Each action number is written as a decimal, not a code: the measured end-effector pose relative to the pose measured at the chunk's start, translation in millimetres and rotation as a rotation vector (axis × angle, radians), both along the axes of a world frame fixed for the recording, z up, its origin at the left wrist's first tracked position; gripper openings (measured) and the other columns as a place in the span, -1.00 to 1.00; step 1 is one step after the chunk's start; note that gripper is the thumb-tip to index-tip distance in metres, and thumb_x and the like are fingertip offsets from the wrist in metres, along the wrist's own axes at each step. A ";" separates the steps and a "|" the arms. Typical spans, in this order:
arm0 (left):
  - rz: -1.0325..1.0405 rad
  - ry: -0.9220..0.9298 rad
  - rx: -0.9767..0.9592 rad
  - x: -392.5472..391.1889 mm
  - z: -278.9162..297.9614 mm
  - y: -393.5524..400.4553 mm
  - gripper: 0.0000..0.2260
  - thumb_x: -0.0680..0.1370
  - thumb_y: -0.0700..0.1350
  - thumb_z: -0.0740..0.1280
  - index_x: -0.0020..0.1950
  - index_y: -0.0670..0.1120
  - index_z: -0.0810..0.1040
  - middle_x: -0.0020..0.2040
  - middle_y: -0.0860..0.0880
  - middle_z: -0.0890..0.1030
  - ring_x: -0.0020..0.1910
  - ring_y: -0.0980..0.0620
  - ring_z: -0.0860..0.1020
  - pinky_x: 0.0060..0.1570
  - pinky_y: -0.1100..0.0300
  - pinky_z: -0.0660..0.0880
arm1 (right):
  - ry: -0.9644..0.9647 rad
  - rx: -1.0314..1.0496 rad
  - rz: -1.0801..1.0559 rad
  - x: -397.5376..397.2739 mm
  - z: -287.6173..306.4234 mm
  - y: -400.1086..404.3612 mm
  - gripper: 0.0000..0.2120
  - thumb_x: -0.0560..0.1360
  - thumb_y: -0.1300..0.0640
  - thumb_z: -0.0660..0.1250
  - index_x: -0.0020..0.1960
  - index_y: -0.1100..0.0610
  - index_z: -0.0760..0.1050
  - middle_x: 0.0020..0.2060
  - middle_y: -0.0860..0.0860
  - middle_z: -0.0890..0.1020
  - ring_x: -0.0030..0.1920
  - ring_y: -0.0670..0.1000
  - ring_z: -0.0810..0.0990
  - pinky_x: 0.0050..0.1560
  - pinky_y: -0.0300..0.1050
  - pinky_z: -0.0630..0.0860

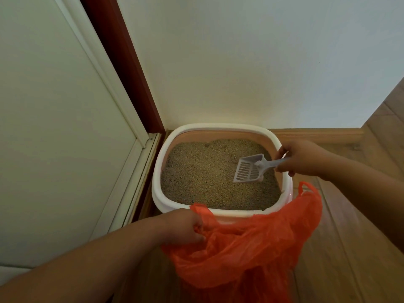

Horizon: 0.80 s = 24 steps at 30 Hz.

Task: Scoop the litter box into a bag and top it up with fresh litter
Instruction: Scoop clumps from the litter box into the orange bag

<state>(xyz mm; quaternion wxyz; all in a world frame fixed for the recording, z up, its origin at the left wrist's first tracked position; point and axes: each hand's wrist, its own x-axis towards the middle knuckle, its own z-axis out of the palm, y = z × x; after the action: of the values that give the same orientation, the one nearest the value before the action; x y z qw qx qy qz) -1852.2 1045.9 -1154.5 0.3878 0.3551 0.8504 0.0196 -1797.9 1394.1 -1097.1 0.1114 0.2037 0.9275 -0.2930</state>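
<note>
A white-rimmed litter box with pink inner walls sits on the floor in a corner, filled with tan litter. My right hand grips the handle of a white slotted scoop, whose empty blade hangs just above the litter at the box's right side. My left hand pinches the rim of an orange plastic bag, holding it at the near edge of the box. The bag's mouth sags open towards the box, and its far handle stands up beside the box's right corner.
A white wall backs the box. A white door with a dark red frame stands on the left. Wooden floor and a wooden skirting board lie to the right.
</note>
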 end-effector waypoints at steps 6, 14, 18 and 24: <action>-0.022 0.004 0.007 0.9 2.7 0.4 -0.84 0.62 0.04 0.37 0.04 -0.02 0.66 0.06 -0.04 0.67 0.05 0.00 0.62 -0.09 0.26 0.41 | -0.120 0.164 0.114 -3.7 -13.1 -3.9 -0.88 0.45 0.14 0.50 -0.05 0.01 0.60 -0.37 -0.03 0.71 -0.37 -0.10 0.69 -0.30 -0.14 0.66; -0.007 -0.035 0.053 -2.8 5.0 -7.1 -0.79 0.61 0.08 0.35 0.22 0.14 0.63 0.21 0.10 0.65 0.16 0.10 0.61 0.18 0.17 0.54 | -0.207 0.243 0.216 -4.7 -22.7 -12.3 -0.89 0.45 0.09 0.50 -0.03 0.00 0.65 -0.25 -0.10 0.70 -0.23 -0.14 0.67 -0.16 -0.20 0.65; -0.002 -0.045 0.089 -3.8 5.5 -8.1 -0.82 0.63 0.03 0.35 0.19 0.08 0.66 0.18 0.05 0.66 0.06 0.12 0.60 0.06 0.26 0.50 | -0.220 0.270 0.235 -6.4 -26.3 -19.6 -0.87 0.46 0.10 0.49 0.01 -0.01 0.65 -0.19 -0.11 0.66 -0.20 -0.15 0.63 -0.28 -0.32 0.52; 0.011 -0.059 0.112 -4.4 5.9 -8.9 -0.80 0.64 0.01 0.35 0.22 0.05 0.67 0.19 0.06 0.66 0.01 0.18 0.56 -0.01 0.33 0.41 | -0.220 0.233 0.280 -7.4 -36.8 -29.5 -0.89 0.47 0.12 0.47 -0.02 -0.03 0.64 -0.22 -0.13 0.61 -0.25 -0.19 0.57 -0.34 -0.36 0.43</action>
<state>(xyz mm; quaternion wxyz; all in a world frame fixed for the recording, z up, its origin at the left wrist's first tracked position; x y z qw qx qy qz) -1856.6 1036.9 -1148.6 0.3921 0.3709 0.8380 0.0797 -1805.3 1364.7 -1133.9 0.2271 0.1150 0.9566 -0.1415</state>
